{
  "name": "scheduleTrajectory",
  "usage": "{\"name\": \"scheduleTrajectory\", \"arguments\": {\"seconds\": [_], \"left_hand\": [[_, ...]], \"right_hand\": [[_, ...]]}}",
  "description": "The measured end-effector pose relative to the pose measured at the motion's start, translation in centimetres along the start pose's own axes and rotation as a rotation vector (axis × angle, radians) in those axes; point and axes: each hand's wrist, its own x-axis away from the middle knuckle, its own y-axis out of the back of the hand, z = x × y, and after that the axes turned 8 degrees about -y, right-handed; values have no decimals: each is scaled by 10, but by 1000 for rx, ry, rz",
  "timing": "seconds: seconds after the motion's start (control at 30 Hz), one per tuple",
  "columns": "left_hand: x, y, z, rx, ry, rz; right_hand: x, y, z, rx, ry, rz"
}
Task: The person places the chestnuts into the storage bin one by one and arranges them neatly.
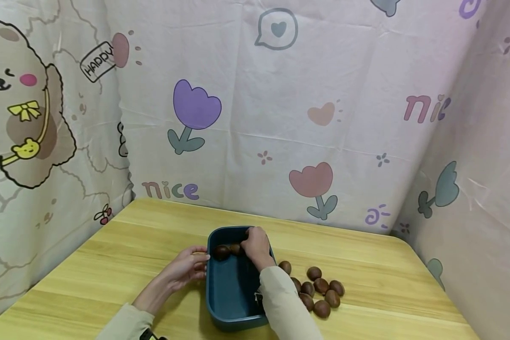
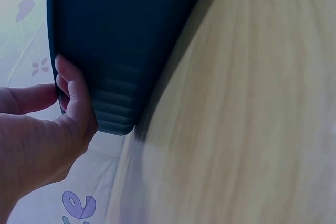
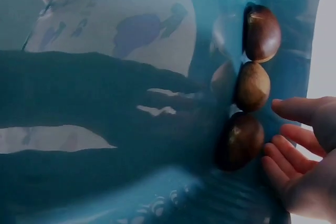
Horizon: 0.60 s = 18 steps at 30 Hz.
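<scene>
A dark blue rectangular box (image 1: 233, 302) stands on the table, its rim pinched at the left side by my left hand (image 1: 187, 268). In the left wrist view, the thumb meets the rim of the box (image 2: 126, 19) and the fingers curl against its outer wall. My right hand (image 1: 257, 248) reaches inside the far right corner. Three brown chestnuts lie in a row along the far wall; the right wrist view shows the middle chestnut (image 3: 253, 86) close to the fingertips. The right fingers are spread loosely beside the chestnuts and hold nothing.
Several loose chestnuts (image 1: 321, 286) lie on the wooden table (image 1: 161, 231) to the right of the box, some partly behind the right sleeve (image 1: 284, 302). A printed cloth (image 1: 246, 113) hangs behind the table and at both sides.
</scene>
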Motion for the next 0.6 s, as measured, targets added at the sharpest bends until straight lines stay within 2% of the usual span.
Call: {"name": "scheduleTrajectory", "arguments": {"seconds": [0.13,0.33,0.47,0.6], "left_hand": [[0,0,0,1,-1,2],[1,0,-1,10,-9,16],[0,1,0,12,-9,22],[1,1,0,12,-6,17]], "right_hand": [[-8,11,2,-90,1,74],[-20,44,9,-188,50,201],[-22,65,7,-207,64,246],[-21,76,-3,-215,53,257]]}}
